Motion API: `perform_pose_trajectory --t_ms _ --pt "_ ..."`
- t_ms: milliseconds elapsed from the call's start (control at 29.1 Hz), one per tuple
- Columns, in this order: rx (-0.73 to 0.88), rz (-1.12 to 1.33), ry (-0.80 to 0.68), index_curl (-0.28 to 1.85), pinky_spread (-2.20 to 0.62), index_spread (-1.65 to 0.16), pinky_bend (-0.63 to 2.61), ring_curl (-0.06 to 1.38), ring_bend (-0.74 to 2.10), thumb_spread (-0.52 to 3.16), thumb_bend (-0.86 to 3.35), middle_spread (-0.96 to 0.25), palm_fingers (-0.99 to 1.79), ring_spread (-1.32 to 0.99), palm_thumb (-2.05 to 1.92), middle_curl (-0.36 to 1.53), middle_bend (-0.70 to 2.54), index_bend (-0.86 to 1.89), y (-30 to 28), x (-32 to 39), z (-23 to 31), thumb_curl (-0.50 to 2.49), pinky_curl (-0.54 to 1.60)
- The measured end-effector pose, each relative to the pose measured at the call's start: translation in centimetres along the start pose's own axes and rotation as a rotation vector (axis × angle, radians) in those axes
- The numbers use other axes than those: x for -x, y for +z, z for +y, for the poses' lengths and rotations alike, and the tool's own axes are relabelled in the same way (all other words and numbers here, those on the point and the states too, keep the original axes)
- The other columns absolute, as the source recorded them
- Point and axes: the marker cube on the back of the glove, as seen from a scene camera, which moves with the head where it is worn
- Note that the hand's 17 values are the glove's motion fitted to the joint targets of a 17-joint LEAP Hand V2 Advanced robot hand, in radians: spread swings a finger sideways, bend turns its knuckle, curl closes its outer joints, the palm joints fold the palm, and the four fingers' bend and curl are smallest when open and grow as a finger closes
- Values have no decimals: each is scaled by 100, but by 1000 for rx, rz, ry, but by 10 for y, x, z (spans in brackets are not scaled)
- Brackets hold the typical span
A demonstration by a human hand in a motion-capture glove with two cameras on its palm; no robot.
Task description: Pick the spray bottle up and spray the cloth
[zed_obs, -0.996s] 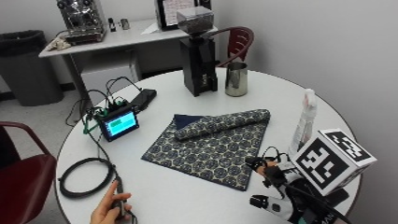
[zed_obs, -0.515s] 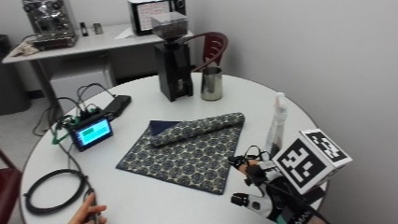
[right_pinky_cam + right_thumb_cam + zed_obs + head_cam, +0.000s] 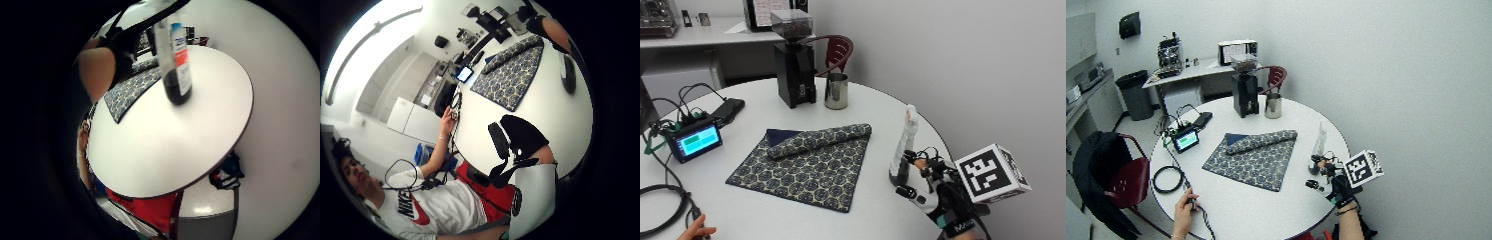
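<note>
On the round white desk a tall translucent spray bottle with a white trigger head and dark base stands upright near the desk edge, at about 3 o'clock from the cloth. The dark blue patterned cloth lies flat in the middle of the desk, with its far part rolled up into a tube. The black-gloved right hand is just beside the bottle base, at about 5 o'clock from it; its fingers are spread and relaxed, and they hold nothing. Whether a fingertip touches the bottle, one cannot tell. At about 12 o'clock from the cloth stand a black coffee grinder and a steel pitcher.
</note>
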Motion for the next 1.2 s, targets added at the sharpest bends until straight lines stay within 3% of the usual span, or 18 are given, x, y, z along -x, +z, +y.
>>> perform_pose_trajectory --t_ms 584,893,1202 --pt "-104 -242 237 20 18 -37 39 33 39 105 2 -6 68 -1 64 36 30 6 0 -52 -61 28 33" --pt "-82 -488 291 15 17 -36 43 35 45 102 -2 -6 64 -1 66 38 34 0 22 -72 -74 29 35" --pt "-68 -583 274 8 17 -36 49 37 53 98 -2 -5 60 -2 66 40 42 0 31 -77 -86 29 37"
